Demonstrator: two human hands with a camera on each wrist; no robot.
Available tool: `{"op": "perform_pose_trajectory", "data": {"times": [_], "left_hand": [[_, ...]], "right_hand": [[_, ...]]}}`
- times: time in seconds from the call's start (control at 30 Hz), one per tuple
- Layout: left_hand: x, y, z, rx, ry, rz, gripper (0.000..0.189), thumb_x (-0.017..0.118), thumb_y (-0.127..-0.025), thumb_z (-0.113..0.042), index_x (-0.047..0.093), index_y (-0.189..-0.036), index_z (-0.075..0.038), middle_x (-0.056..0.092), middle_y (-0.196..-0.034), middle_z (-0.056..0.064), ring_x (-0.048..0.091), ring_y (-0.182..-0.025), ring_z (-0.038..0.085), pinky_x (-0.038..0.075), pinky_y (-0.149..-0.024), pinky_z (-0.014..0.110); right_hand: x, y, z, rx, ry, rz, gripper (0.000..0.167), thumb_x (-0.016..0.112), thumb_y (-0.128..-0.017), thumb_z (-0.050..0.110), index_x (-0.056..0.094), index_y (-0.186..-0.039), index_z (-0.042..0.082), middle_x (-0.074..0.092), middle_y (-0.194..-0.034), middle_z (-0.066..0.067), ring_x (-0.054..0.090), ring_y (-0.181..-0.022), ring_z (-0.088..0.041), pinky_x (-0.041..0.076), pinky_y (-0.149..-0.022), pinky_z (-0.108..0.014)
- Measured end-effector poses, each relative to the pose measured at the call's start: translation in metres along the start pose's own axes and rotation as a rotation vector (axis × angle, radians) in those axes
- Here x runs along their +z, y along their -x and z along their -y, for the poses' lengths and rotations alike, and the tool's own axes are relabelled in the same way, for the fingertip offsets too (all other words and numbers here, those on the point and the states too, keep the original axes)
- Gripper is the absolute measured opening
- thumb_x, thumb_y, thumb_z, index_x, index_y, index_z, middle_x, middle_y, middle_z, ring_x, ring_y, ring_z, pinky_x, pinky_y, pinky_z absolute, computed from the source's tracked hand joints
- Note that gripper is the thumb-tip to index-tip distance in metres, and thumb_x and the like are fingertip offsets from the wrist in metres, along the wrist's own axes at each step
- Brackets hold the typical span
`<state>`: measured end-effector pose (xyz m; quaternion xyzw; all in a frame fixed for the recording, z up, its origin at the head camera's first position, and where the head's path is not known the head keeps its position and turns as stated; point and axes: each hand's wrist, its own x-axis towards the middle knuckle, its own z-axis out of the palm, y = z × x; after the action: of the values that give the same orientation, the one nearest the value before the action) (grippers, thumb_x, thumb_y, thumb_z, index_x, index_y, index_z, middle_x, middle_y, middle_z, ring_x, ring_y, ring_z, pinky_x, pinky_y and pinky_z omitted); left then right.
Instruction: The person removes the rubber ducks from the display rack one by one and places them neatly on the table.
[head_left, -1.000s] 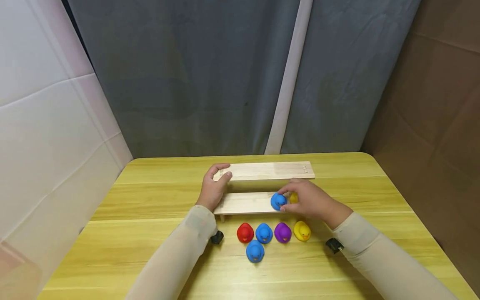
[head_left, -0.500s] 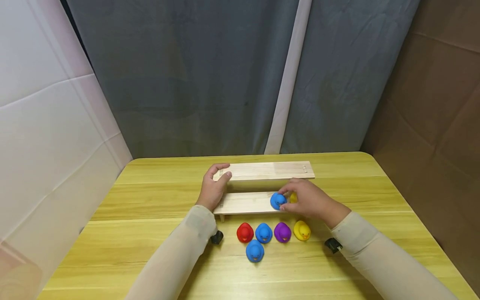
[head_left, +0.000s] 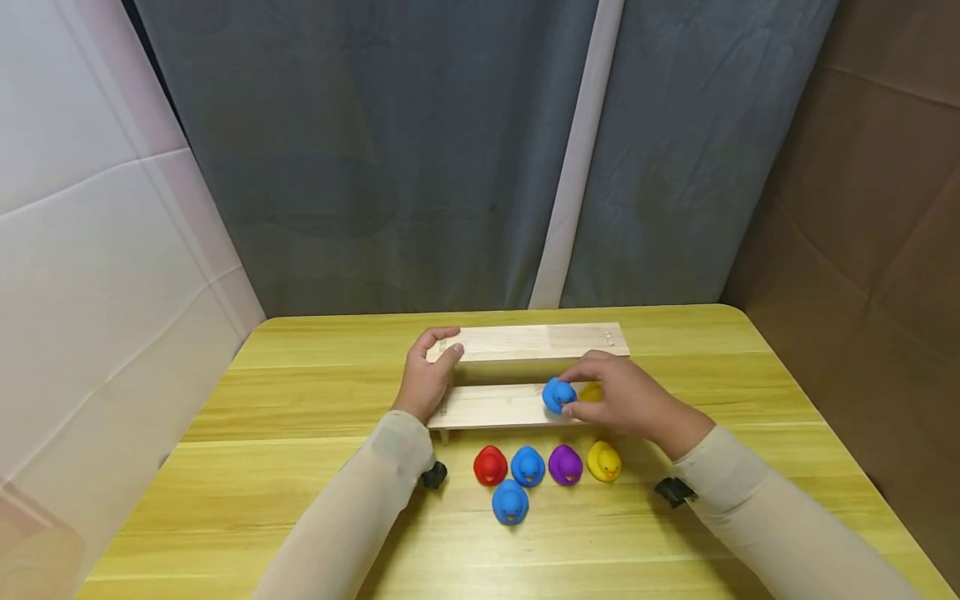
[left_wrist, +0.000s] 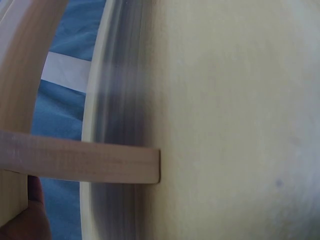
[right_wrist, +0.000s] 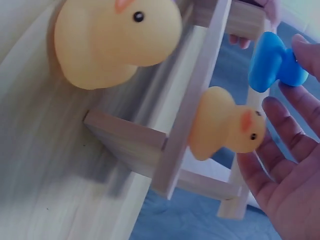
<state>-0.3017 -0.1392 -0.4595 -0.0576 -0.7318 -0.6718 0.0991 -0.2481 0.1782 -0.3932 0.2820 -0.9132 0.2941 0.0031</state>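
Observation:
My right hand (head_left: 630, 400) pinches a blue rubber duck (head_left: 558, 395) between thumb and fingers. In the right wrist view this blue duck (right_wrist: 276, 62) is raised off the lower board of a two-tier wooden rack (head_left: 495, 406). A yellow rubber duck (right_wrist: 222, 122) stands on that board beside my fingers; in the head view my hand partly hides it. At the rack's left end, my left hand (head_left: 429, 375) grips the upper board (head_left: 540, 342), thumb on its top. The left wrist view shows a rack leg (left_wrist: 100, 162) and a bit of that hand.
On the table (head_left: 300, 467) in front of the rack lie a red duck (head_left: 491, 465), a blue duck (head_left: 528, 467), a purple duck (head_left: 566, 465) and a yellow duck (head_left: 603, 462) in a row. Another blue duck (head_left: 510, 502) sits nearer. A grey curtain (head_left: 375, 167) hangs behind.
My right hand has lifted the blue duck slightly off the lower board, tilting it, after holding it still there. My left hand has not moved.

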Motion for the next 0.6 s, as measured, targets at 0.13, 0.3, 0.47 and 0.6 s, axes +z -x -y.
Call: {"op": "perform_pose_trajectory", "data": {"times": [0.13, 0.3, 0.47, 0.6], "left_hand": [[0.000, 0.001, 0.000, -0.007, -0.003, -0.001, 0.029, 0.068, -0.101, -0.016, 0.068, -0.130, -0.011, 0.060, -0.139, 0.010, 0.052, -0.131, 0.023, 0.038, -0.115, 0.042], [0.000, 0.001, -0.001, -0.012, 0.004, 0.001, 0.030, 0.068, -0.101, -0.016, 0.068, -0.131, -0.011, 0.060, -0.139, 0.010, 0.053, -0.130, 0.023, 0.039, -0.115, 0.042], [0.002, 0.001, -0.003, -0.012, 0.001, 0.005, 0.029, 0.068, -0.102, -0.016, 0.068, -0.130, -0.011, 0.060, -0.139, 0.010, 0.053, -0.131, 0.024, 0.038, -0.115, 0.043], [0.002, 0.001, -0.001, -0.009, 0.007, 0.011, 0.030, 0.068, -0.101, -0.016, 0.068, -0.130, -0.011, 0.060, -0.139, 0.010, 0.053, -0.131, 0.023, 0.038, -0.115, 0.043]], "right_hand": [[-0.004, 0.005, 0.004, -0.032, -0.003, -0.028, 0.036, 0.089, -0.086, 0.023, 0.079, -0.118, 0.011, 0.069, -0.108, 0.002, 0.064, -0.101, -0.025, 0.055, -0.094, -0.044], [-0.009, 0.013, 0.009, -0.070, -0.028, -0.056, 0.034, 0.090, -0.084, 0.020, 0.079, -0.115, 0.012, 0.068, -0.102, 0.001, 0.063, -0.096, -0.021, 0.056, -0.088, -0.042], [-0.013, 0.023, 0.016, -0.066, -0.046, -0.032, 0.032, 0.090, -0.084, 0.020, 0.079, -0.113, 0.013, 0.063, -0.091, 0.004, 0.057, -0.088, -0.019, 0.054, -0.077, -0.032], [-0.011, 0.030, 0.022, -0.055, -0.087, 0.011, 0.031, 0.090, -0.084, 0.020, 0.078, -0.111, 0.013, 0.056, -0.083, 0.007, 0.054, -0.079, -0.015, 0.050, -0.067, -0.025]]}}
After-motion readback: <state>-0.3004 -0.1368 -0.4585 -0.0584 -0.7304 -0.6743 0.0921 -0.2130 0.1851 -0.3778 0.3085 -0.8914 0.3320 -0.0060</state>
